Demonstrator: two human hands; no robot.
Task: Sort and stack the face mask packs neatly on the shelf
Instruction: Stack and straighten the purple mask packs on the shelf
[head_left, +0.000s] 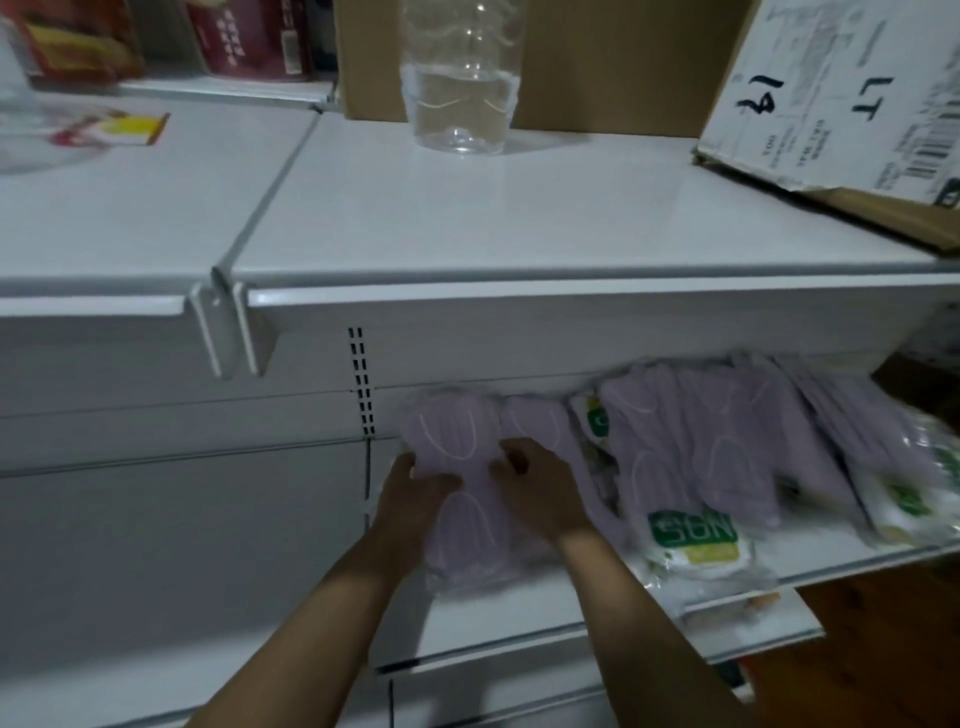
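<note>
Gripping one lilac pack (467, 514) w/ both hands: left hand (415, 499) curled round its left edge, right hand (540, 488) w/ fingers bent on its right edge. The pack lies flat at the left end of the lower shelf (519, 623), right under my hands. A 2nd pack (545, 421) sits just beside it, touching on the right. Past that is a heap (727, 441) of more lilac packs, overlapped and fanned; at least 4, exact no. I can't tell.

3 green labels (693, 530) show on the clear wrappers, white letters on green, approx 3 letters, too blurred to read for sure.

Upper shelf (467, 218), white metal: 1 clear bottle (460, 93), part full of water, upright; 1 brown carton (597, 62) behind it; 1 white-faced carton (831, 93) at the right, tilted, torn at the edge, w/ black handwriting that looks like "17" upside down, plus a barcode. 1 yellow-red packet (130, 127) lies at the left. Red boxes (249, 41) stand at the back, text too blurred.

White slotted shelving, dim light, wood floor (883, 623) at lower right.
</note>
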